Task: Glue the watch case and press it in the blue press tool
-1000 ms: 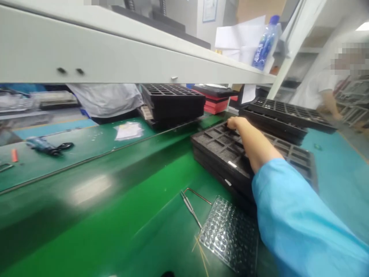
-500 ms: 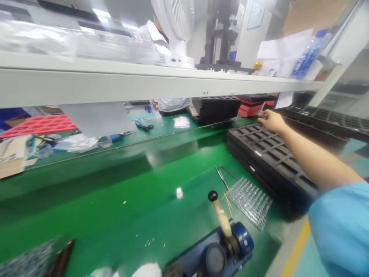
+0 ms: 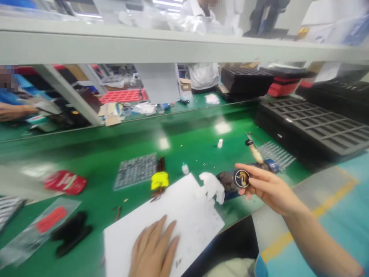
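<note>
My right hand (image 3: 266,188) holds a small round black part with a gold-and-white face (image 3: 241,178) between thumb and fingers, above the front edge of the green bench. My left hand (image 3: 154,250) lies flat, fingers apart, on a white sheet of paper (image 3: 173,219) at the near edge. Just behind the round part sits a blue hand press with a black-knobbed lever (image 3: 255,152) and a crumpled white cloth (image 3: 212,186).
Stacked black compartment trays (image 3: 311,125) fill the right side, with a clear blister tray (image 3: 275,154) before them. A grey grid tray (image 3: 135,169), yellow tape (image 3: 159,179), a red packet (image 3: 65,182) and a black block (image 3: 72,231) lie left. A shelf (image 3: 173,46) overhangs. Other people work beyond.
My right hand left the far corner of the black trays and came back near me, now holding the round part. The view swung left; my left hand and the paper came into sight.
</note>
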The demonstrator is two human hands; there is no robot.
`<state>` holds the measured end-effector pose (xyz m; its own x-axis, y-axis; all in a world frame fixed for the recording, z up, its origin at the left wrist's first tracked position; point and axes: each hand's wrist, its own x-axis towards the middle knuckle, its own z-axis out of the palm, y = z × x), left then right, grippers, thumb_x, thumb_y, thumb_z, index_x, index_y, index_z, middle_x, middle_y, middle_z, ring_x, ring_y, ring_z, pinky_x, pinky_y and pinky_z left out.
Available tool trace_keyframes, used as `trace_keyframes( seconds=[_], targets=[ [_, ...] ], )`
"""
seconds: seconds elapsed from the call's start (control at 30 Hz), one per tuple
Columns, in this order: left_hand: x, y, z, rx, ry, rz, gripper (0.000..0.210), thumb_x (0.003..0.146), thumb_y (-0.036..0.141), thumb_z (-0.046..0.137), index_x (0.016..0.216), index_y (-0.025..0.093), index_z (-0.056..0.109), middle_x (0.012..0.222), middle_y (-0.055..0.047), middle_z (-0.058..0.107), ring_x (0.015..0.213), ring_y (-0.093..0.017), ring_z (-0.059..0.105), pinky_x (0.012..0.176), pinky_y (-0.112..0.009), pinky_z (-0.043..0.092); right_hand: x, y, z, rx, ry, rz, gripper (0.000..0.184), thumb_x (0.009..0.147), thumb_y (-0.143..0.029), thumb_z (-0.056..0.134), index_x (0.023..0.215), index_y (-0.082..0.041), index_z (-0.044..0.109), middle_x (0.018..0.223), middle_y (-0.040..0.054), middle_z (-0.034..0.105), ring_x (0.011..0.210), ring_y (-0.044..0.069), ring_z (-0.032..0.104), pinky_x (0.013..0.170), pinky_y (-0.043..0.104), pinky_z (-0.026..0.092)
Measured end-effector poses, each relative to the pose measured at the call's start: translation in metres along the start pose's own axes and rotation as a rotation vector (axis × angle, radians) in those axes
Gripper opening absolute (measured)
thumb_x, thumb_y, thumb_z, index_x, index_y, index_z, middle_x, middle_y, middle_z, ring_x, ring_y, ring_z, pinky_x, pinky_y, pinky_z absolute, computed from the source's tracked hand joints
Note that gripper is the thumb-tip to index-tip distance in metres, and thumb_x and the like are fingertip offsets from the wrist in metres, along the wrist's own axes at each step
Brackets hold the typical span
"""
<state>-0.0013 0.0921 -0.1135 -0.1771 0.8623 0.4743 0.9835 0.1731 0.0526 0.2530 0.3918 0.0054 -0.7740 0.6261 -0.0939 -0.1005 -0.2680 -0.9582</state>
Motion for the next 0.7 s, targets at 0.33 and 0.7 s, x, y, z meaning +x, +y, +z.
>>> trace_keyframes(
  seconds=[0.33, 0.7],
  targets=[
    [0.056, 0.053, -0.051, -0.519, 0.147, -0.047, 0.043, 0.105, 0.029, 0.063, 0.146, 0.018, 0.055, 0.140, -0.019, 0.066, 0.128, -0.029, 0.064, 0.104, -0.042, 0.059, -0.019, 0.058, 0.085, 0.026, -0.179, 0.119, 0.046, 0.097, -0.046, 0.079, 0.137, -0.028, 0.069, 0.086, 0.0037, 0.079, 0.075, 0.015, 0.074, 0.073, 0.025, 0.062],
    [0.057, 0.055, -0.051, -0.513, 0.273, 0.056, 0.014, 0.096, 0.006, 0.067, 0.104, 0.017, 0.071, 0.115, -0.014, 0.076, 0.099, -0.024, 0.067, 0.088, -0.038, 0.061, -0.016, 0.074, 0.106, -0.232, -0.232, 0.056, 0.031, 0.102, -0.052, 0.068, 0.128, -0.035, 0.075, 0.092, -0.0009, 0.076, 0.078, 0.012, 0.069, 0.077, 0.022, 0.061]
  ],
)
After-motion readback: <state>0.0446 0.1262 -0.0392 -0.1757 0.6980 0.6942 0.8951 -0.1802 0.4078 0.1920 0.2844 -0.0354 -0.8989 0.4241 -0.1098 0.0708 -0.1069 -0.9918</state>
